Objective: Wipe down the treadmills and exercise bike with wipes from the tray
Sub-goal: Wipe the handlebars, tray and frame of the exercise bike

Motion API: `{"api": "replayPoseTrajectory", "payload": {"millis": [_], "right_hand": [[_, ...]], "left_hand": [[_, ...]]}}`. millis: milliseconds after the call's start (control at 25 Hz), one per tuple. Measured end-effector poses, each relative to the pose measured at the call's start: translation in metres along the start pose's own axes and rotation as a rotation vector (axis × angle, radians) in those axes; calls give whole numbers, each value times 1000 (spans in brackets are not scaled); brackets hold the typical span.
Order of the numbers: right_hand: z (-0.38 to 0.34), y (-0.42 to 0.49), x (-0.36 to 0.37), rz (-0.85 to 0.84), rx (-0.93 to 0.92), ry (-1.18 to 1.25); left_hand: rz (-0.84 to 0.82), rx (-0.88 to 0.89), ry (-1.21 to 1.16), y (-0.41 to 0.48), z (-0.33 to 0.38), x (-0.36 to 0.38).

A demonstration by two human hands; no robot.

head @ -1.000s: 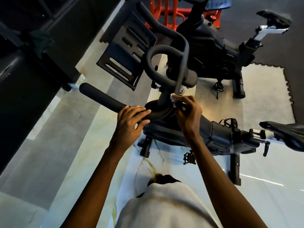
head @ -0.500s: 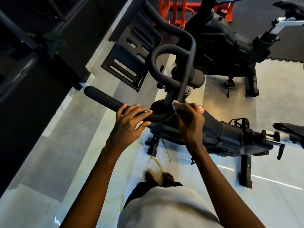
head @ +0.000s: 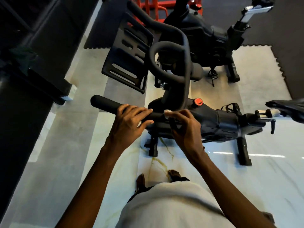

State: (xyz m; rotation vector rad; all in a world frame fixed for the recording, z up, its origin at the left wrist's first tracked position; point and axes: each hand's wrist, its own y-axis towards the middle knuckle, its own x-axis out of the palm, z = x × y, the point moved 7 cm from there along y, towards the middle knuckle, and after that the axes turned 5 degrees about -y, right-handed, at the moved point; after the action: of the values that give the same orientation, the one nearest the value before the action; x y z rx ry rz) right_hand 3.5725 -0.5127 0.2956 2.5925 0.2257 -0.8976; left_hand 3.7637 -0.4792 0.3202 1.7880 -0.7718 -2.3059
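Down below the camera, the exercise bike (head: 222,122) stands on a pale glossy floor (head: 49,162), its front end toward the person and its saddle (head: 287,109) off at the right edge. The left hand (head: 130,122) grips the handlebar (head: 105,102) on its straight near horn, fingers curled over the top of the bar and thumb tucked beneath. Just beside it, the right hand (head: 184,129) pinches a small white wipe (head: 167,112), bunched under the fingertips and pressed on the bar where the horn meets the stem; the remaining fingers curl down around the bar. A red knob (head: 198,101) sits on the frame just beyond that hand. A slotted black plate (head: 128,53) is mounted at the far left of the looped bars. Farther back, a second bike (head: 205,38) stands partly on a grey foam mat (head: 255,63), with a red frame (head: 154,5) behind it at the top edge.
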Motion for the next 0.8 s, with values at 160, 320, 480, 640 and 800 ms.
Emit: {"api": "replayPoseTrajectory", "payload": {"millis": [160,320,480,640,800], "right_hand": [[3,1,-6,122,149,-12],[-10,-9,5,289,275,-10],[-42,-24,33,295,273,-27],[-26,-22,11,439,368,-30],[-47,-26,40,448,376,-6]], "left_hand": [[-28,100,-56,-1,-5,-3],[-39,148,-98,-1,-6,-8],[-42,178,-119,1,-15,-28],[-46,242,-57,-3,-41,-51],[-77,295,-39,-3,-44,-55]]}}
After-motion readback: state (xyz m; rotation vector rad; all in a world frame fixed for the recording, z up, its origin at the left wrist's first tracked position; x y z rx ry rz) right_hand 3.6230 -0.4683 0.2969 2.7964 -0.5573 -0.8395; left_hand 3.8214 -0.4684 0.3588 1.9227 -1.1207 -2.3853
